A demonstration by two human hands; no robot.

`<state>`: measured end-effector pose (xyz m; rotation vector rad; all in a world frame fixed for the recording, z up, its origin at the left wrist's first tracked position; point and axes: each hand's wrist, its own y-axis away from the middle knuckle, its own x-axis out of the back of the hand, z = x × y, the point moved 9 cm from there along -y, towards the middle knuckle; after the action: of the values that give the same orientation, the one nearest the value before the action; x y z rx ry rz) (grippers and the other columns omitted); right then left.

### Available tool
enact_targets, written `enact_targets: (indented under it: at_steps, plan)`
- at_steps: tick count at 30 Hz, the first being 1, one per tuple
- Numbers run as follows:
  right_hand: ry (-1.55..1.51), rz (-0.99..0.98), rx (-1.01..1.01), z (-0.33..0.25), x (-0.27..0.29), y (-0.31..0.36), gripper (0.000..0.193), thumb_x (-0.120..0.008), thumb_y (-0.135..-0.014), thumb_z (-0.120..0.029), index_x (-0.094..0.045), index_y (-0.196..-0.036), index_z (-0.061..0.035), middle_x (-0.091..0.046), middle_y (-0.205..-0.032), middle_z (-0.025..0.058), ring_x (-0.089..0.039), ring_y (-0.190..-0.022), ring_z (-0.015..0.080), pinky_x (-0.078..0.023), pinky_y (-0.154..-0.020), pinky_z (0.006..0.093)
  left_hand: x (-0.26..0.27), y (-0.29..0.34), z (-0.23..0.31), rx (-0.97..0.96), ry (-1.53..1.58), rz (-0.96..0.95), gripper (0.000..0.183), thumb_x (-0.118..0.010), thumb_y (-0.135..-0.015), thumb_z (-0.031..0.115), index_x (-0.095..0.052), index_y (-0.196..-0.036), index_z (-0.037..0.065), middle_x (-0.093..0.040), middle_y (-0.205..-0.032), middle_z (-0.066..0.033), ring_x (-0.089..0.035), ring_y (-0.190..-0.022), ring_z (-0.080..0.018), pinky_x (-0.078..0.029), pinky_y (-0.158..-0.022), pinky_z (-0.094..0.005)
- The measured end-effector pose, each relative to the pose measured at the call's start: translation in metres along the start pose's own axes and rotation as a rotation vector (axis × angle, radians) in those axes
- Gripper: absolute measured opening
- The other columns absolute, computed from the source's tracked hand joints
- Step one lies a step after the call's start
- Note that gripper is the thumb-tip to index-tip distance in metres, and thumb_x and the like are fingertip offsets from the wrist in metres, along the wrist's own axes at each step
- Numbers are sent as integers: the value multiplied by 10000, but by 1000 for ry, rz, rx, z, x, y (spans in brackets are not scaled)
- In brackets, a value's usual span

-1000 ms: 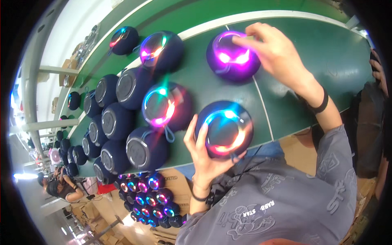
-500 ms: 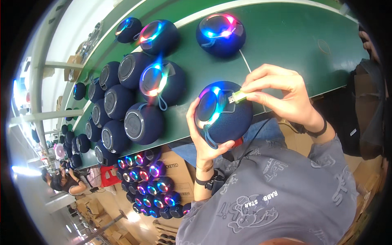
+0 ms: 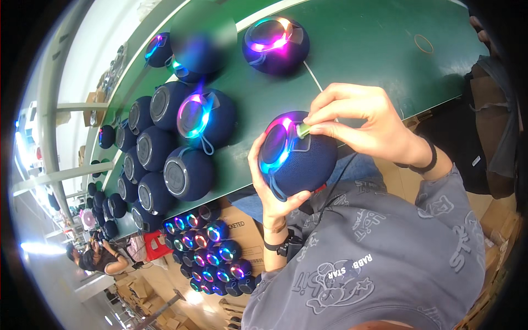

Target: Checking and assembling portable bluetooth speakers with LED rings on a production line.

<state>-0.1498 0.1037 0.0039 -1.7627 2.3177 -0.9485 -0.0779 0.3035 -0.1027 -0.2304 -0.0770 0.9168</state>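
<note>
A round dark blue speaker [image 3: 311,165] with a glowing light ring and a cord loop is cradled in my left hand [image 3: 270,190], whose fingers and thumb wrap its left and lower side. My right hand [image 3: 357,118] pinches a small green USB flash drive [image 3: 304,130] between thumb and fingertips. The drive's front end is at the panel on the speaker's upper face, its metal plug out of sight. Left of these stand a speaker with a lit ring [image 3: 206,118] and an unlit speaker [image 3: 188,175]. Another lit speaker [image 3: 276,45] sits farther back.
The green table [image 3: 374,49] carries several more speakers on its left, with a rubber band [image 3: 423,44] at the far right. Below its near edge, many speakers, several lit, stand by a cardboard box [image 3: 242,228]. A person [image 3: 99,256] is at the far left.
My right hand has moved left and brought the flash drive against the speaker's panel; its metal plug showed before. The light ring's colours have changed, and the whole view has shifted slightly.
</note>
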Motion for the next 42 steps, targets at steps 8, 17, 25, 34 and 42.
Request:
enact_targets:
  at_steps: [8,17,25,34,42]
  plan:
    - [-12,2,-14,0,-6,14,180,-812,-902,-8,-841,-1077,-32,-764,-971,104,-762,-870,226,-623,-783,332,3,2,8,-35,-111,-32,1293,-1014,-621,536,-372,-1597,-19,-493,-1538,-224,-524,-1449,-371,-430,-1233,-505]
    - [61,46,38,6,-12,35,244,-833,-857,68,-843,-1089,-6,-767,-977,121,-767,-868,222,-632,-763,316,9,-8,39,-232,-485,-114,1198,-1013,-615,526,-456,-1546,17,-454,-1551,-274,-457,-1473,-438,-413,-1214,-558]
    - [71,-112,-39,34,-19,37,944,-1046,-651,-259,-648,-1482,-53,-622,-1457,162,-593,-1379,316,-489,-1158,473,10,-35,29,-266,-387,-343,1231,-1048,-580,427,-441,-1584,55,-374,-1644,-287,-398,-1541,-445,-388,-1248,-541]
    - [81,-46,-103,58,-68,51,1319,-1056,-593,-279,-332,-1665,-24,-369,-1674,239,-372,-1567,420,-324,-1295,518,27,-11,-5,244,384,-31,964,-784,-886,235,-304,-1676,-36,-446,-1647,-200,-445,-1535,-301,-343,-1284,-429]
    - [122,111,81,43,-79,74,1273,-1051,-626,-298,-340,-1650,-35,-330,-1692,294,-384,-1546,472,-355,-1256,553,17,2,-3,196,286,138,858,-746,-865,125,-366,-1617,-35,-536,-1519,-203,-541,-1427,-310,-418,-1228,-435]
